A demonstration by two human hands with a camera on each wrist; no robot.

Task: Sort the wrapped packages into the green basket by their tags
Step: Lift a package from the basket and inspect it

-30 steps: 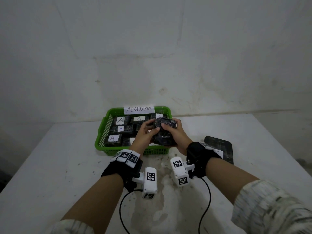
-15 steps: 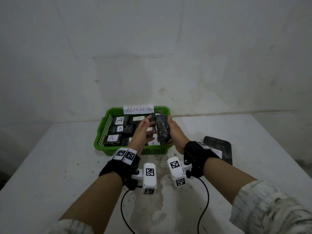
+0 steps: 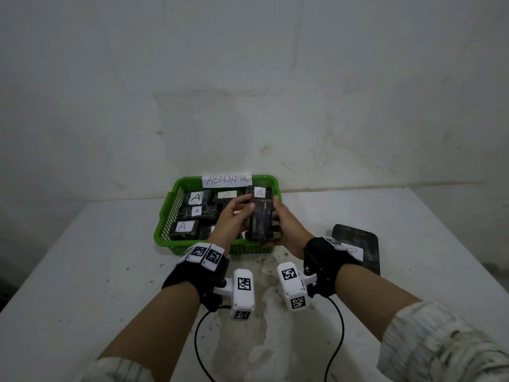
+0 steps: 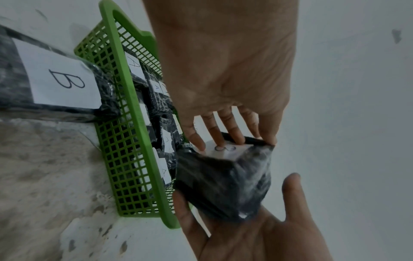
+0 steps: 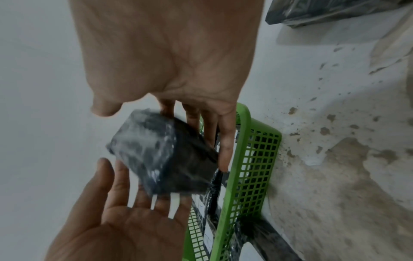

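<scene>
A package in black wrap (image 3: 260, 224) stands on end between both hands, above the front right corner of the green basket (image 3: 170, 210). My right hand (image 3: 286, 224) cradles it, fingers curled round its basket side (image 5: 223, 155). Straight fingertips of my left hand (image 3: 242, 205) touch its white tag (image 4: 225, 150), which they partly cover, so the letter is unclear. Inside the basket lie several wrapped packages tagged A (image 3: 196, 197). A paper sign reading ABNORMAL (image 3: 227, 180) sits on the basket's back rim.
A flat black-wrapped package tagged B (image 3: 355, 246) lies on the white table, right of the basket and behind my right wrist. The tabletop (image 3: 264, 285) in front of the basket is stained. A wall stands close behind the table.
The package has been turned from lying across the hands to standing on end. My left thumb and fingers have shifted to its upper left edge. Both hands stay over the basket's front right corner.
</scene>
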